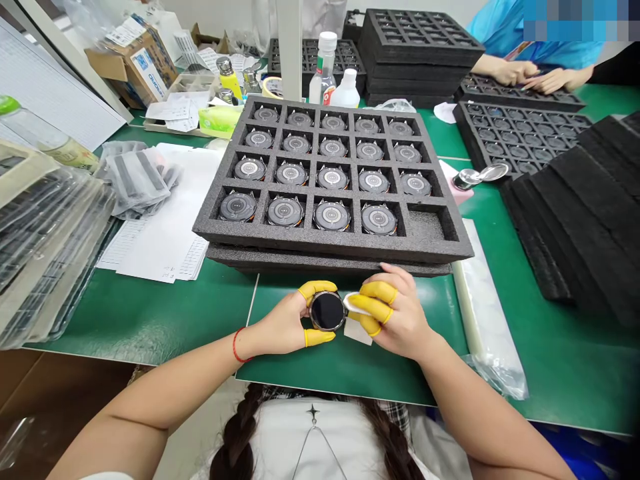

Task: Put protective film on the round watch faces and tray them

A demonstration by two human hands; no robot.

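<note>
A round smartwatch case point(327, 311) with a dark screen faces up near the table's front edge. My left hand point(285, 321), with yellow finger cots on thumb and finger, grips it from the left side. In my right hand point(393, 313), yellow-cotted fingers pinch a folded white wipe point(356, 304) against the watch's right edge. Part of the wipe hangs below those fingers. Just beyond, a black foam tray point(320, 241) holds several watch cases, their round sensor backs up. One pocket point(430, 225) at its front right corner holds no watch.
Papers point(155, 220) and plastic bags point(137, 177) lie left, beside stacked clear trays point(50, 247). Bottles point(345, 90) stand behind the foam tray. Right are a metal-topped pump dispenser point(465, 179), a white plastic-wrapped pack point(487, 313) and black foam stacks point(575, 207). A co-worker's hands point(540, 77) rest far right.
</note>
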